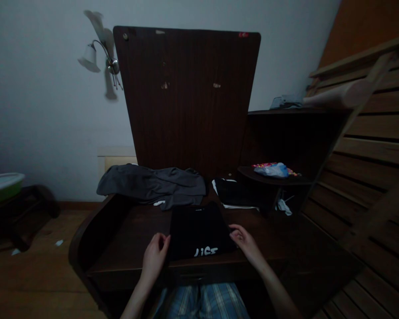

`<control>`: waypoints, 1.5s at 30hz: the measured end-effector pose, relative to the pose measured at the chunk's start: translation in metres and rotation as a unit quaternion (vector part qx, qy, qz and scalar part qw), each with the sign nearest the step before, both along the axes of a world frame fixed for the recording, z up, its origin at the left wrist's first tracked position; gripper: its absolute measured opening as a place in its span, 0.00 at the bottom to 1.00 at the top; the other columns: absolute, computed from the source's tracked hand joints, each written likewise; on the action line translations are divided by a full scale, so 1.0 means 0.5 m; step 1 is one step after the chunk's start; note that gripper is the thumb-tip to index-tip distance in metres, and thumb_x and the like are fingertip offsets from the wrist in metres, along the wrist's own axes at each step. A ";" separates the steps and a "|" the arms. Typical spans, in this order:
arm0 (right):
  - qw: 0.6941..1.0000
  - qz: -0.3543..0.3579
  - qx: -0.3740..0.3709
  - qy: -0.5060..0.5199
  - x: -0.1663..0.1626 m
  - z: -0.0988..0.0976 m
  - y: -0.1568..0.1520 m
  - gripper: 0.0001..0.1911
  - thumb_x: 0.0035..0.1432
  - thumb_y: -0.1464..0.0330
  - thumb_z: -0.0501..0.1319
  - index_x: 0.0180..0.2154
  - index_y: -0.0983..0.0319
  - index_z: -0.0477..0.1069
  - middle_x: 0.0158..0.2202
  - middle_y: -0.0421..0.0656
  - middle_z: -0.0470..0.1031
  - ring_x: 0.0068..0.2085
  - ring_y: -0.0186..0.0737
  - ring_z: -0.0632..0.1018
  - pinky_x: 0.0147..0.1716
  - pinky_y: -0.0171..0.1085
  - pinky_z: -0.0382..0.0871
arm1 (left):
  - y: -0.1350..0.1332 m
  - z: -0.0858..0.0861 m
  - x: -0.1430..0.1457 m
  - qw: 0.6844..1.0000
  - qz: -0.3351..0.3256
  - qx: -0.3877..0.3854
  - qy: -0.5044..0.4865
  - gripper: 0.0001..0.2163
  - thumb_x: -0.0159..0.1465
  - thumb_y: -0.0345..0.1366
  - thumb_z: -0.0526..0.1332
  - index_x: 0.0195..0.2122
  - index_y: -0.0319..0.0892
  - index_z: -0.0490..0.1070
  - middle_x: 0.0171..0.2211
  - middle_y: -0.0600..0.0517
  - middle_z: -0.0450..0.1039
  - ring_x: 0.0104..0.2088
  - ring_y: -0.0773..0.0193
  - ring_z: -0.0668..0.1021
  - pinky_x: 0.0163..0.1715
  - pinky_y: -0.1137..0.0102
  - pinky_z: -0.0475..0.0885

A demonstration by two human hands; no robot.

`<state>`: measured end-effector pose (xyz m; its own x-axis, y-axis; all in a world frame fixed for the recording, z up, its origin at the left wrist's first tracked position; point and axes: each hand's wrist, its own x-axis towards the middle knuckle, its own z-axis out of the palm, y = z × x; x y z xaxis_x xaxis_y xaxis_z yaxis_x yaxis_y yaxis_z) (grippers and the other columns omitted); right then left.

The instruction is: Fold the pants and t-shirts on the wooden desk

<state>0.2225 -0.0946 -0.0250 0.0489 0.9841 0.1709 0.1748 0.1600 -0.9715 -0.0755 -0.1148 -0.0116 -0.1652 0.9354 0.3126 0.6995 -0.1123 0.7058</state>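
A black T-shirt [199, 230] with white lettering near its front edge lies folded into a rectangle on the dark wooden desk [136, 239]. At its left edge, my left hand [156, 252] pinches the cloth between thumb and fingers. My right hand [243, 238] has its fingers closed on the opposite edge of the shirt. Just behind lies a crumpled dark grey garment [156, 181]. Back right of the shirt rests a pile of folded black and white clothes [237, 192].
A tall dark panel [189, 97] stands behind the desk. On the right, a shelf [279, 179] holds a plastic bag [271, 170], and wooden slats [372, 168] lean alongside. A wall lamp [89, 57] hangs at upper left. A green basin [5, 188] sits on a low stool at far left.
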 end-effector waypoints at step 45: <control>0.890 -0.071 -0.044 -0.449 -0.100 0.061 0.049 0.13 0.47 0.67 0.59 0.37 0.66 0.69 0.40 0.54 0.72 0.42 0.49 0.74 0.39 0.39 0.65 | 0.055 0.005 0.052 0.997 -0.038 -0.065 -0.035 0.37 0.52 0.36 0.58 0.60 0.39 0.39 0.50 0.37 0.60 0.47 0.51 0.71 0.42 0.62 0.66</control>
